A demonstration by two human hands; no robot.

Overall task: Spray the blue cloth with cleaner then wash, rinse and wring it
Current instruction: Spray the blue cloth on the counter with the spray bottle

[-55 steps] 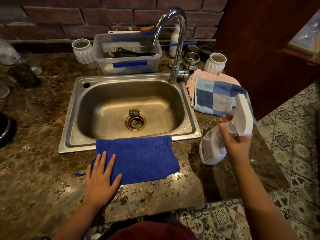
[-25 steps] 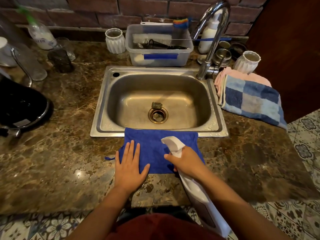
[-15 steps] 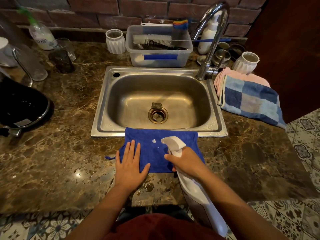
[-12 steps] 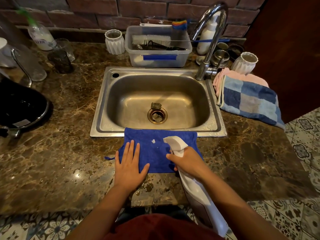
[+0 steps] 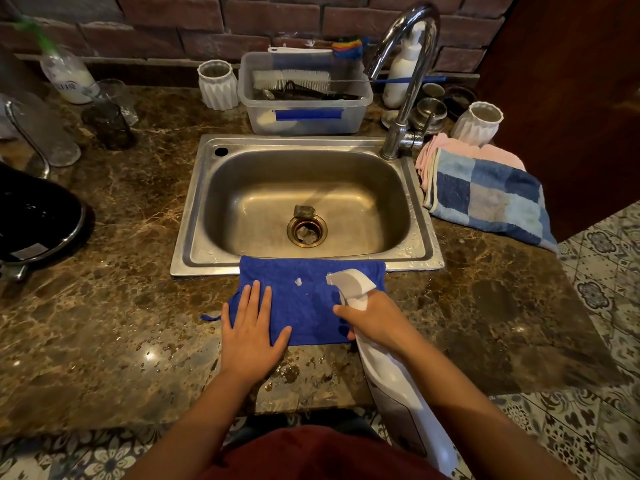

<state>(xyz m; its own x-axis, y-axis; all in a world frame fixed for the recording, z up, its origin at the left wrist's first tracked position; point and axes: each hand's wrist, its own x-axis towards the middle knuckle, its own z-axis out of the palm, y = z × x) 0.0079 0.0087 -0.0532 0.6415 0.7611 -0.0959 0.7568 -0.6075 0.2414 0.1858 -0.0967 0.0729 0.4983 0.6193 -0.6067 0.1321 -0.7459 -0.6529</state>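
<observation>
Left hand flat, fingers spread, pinning blue cloth at frame centre. Right hand clamped on spray bottle. Risk: nozzle sits close, foam stays in one spot.

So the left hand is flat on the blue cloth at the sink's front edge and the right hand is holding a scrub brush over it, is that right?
Not quite. The right hand holds a white spray bottle, not a scrub brush, with its nozzle over the blue cloth. The rest stands: the left hand lies flat on the cloth at the front edge of the sink. The head view shows this.
</observation>
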